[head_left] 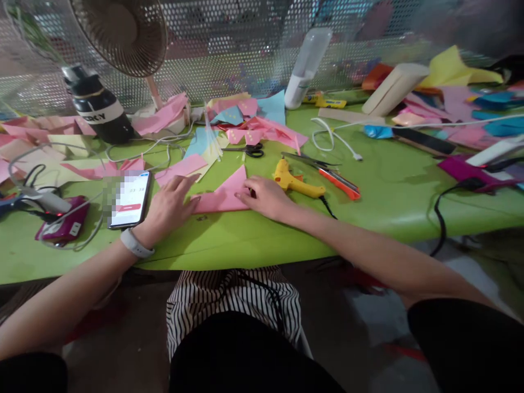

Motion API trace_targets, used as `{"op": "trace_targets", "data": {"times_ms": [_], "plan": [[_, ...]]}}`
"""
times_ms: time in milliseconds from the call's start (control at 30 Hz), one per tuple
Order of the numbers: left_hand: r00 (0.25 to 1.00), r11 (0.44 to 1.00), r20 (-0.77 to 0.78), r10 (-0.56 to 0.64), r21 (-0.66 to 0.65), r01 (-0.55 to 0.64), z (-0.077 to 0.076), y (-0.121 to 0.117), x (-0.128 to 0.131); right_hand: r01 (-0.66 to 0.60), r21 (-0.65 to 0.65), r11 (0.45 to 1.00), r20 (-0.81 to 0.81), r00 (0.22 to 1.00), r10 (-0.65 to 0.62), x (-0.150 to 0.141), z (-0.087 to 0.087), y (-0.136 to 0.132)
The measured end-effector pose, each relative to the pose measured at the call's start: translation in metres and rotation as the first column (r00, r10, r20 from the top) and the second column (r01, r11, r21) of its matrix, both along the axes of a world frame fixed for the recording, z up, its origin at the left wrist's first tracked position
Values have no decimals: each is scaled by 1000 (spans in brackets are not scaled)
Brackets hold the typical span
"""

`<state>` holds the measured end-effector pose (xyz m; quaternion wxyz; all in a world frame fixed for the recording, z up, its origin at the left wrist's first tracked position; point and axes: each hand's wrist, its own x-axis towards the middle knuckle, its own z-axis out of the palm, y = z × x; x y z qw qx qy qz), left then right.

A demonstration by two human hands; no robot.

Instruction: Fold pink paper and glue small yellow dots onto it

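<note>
A folded sheet of pink paper (227, 195) lies on the green table near its front edge, one pointed corner rising toward the back. My left hand (171, 203) rests at the paper's left end, fingers stretched out and apart, the thumb touching it. At the right end my right hand (266, 197) has its fingers curled in and closed on the paper; the fingertips are partly hidden. Just beyond my right hand lie a yellow glue gun (297, 181) and a red utility knife (338, 181). Close to my left hand is a lit phone (131, 199).
Black-handled scissors (254, 150) lie behind the paper among pink, blue and yellow scraps (245, 117). A dark bottle (100, 106), a fan (123, 33) and a clear bottle (307, 68) stand at the back. Purple power strips (65, 221) with trailing cables sit on both sides.
</note>
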<state>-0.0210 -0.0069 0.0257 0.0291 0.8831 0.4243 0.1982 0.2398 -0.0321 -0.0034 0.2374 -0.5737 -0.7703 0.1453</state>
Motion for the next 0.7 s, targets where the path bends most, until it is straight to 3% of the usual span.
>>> {"op": "trace_targets", "data": {"times_ms": [67,133,200,367,467,567,700], "plan": [[983,985,-94,-155,66,161,3,-7,3,8,3,1000,14,1000,-8,-1,0,-2],[920,937,-191,-341,13,350,3,-12,6,20,5,1000,27,999,-20,-2,0,-2],[863,898,-253,-437,-66,435,1,-15,8,38,5,999,36,999,-38,-4,0,0],[809,862,-297,-506,-192,469,-7,-14,5,62,-24,998,-2,998,-62,-1,4,2],[809,859,-291,-511,-198,472,-8,-12,5,58,20,998,-62,996,-56,4,13,-17],[810,860,-289,-510,-190,474,-9,-10,4,-35,189,981,68,997,22,3,18,-51],[802,860,-310,-510,-163,484,-12,-9,4,-217,164,962,244,954,174,-8,4,-84]]}}
